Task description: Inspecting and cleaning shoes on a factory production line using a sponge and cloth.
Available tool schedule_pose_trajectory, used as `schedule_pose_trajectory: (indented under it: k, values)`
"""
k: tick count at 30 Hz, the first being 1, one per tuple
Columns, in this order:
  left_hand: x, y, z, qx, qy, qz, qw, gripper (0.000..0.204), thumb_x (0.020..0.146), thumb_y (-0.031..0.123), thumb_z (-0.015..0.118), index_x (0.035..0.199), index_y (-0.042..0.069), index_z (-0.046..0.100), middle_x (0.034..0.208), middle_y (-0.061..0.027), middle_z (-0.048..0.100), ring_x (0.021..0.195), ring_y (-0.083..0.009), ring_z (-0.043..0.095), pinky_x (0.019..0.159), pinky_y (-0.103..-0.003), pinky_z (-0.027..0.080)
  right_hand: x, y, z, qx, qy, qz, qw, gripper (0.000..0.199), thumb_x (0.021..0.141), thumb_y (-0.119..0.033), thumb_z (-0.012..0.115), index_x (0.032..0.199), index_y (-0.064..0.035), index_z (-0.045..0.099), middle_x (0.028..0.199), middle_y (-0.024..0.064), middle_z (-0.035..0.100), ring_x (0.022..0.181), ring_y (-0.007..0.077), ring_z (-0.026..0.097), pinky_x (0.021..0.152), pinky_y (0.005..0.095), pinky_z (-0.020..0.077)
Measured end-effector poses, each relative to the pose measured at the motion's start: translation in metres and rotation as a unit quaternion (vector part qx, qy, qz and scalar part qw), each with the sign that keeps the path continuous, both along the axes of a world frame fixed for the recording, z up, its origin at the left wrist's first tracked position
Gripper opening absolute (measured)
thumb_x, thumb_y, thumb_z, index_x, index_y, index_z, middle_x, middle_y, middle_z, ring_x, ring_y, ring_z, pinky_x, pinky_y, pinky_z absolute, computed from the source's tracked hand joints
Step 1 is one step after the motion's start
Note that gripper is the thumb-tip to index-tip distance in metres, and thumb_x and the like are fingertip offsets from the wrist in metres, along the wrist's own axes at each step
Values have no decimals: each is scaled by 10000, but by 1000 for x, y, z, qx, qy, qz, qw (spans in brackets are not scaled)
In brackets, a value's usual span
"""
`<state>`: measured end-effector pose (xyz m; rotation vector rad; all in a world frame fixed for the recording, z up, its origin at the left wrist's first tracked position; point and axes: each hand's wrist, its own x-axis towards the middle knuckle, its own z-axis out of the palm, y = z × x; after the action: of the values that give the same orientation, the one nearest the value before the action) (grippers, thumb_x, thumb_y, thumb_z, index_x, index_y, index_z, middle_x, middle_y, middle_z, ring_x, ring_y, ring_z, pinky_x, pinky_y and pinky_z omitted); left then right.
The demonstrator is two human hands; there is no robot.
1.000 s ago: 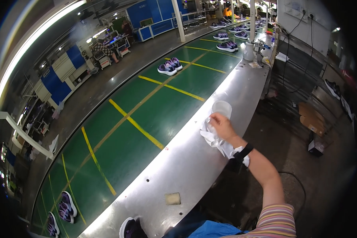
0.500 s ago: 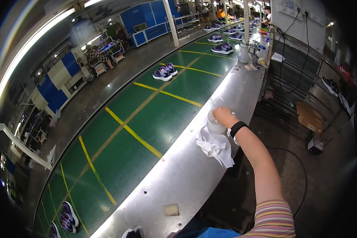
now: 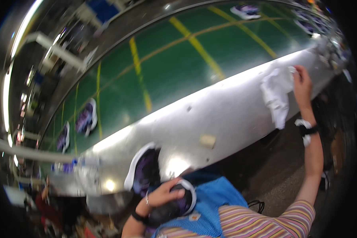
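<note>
My left hand (image 3: 166, 195) is closed round a dark purple sneaker (image 3: 179, 206) with a white sole, held against my body. Its mate, another dark purple sneaker (image 3: 146, 168), rests at the near edge of the metal ledge (image 3: 174, 129), just beyond that hand. Far off to the right, my right hand (image 3: 302, 84) has its fingers drawn together at a blurred whitish container (image 3: 286, 77). What the fingertips grip there is too smeared to make out. A crumpled white cloth (image 3: 277, 104) hangs beside the container, over the ledge.
A small beige block (image 3: 207, 141) lies on the ledge. Beyond runs a green conveyor belt (image 3: 166, 71) with yellow lines, carrying sneakers (image 3: 86, 118) at the left and more at the far right. Clear bottles (image 3: 89, 168) stand at the ledge's left end.
The view has swung left and down, bringing my left hand with its sneaker into sight. The sneaker on the ledge shows more fully. My right hand stays by the container and cloth.
</note>
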<state>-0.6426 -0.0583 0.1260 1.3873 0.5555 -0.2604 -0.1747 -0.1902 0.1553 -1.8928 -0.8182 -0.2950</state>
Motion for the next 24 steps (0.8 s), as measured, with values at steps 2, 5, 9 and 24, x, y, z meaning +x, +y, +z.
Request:
schedule_pose_trajectory:
  k: [2,5,9,24]
  values:
    - [3,-3,-7,-29,-10,6,1000,348,824,279,561,1046,24,475,956,-33,499,920,-99,448,818,-232,369,-67,1,-9,37,164,169,971,187,852,-45,437,1005,-2,535,832,66,589,803,129,552,732,238,428]
    - [4,-8,-6,-25,-5,17,1000,355,830,299,554,1039,25,472,928,-42,519,887,-97,474,795,-231,384,-176,1,-35,10,414,323,851,137,825,-19,501,943,-16,570,813,30,583,723,74,537,645,205,441]
    - [-9,-10,-3,-35,4,22,999,369,817,284,562,1060,26,456,944,-31,497,913,-97,453,823,-234,360,-264,-2,-47,-31,583,456,671,125,812,-73,570,919,-11,585,800,23,588,715,64,541,623,190,441]
    - [-25,-25,-5,-35,-48,40,997,375,800,295,593,1031,25,473,909,-45,515,860,-98,473,768,-236,391,-323,-18,-54,-42,539,493,681,102,760,-65,610,844,-41,559,784,-10,526,708,40,496,610,173,391]
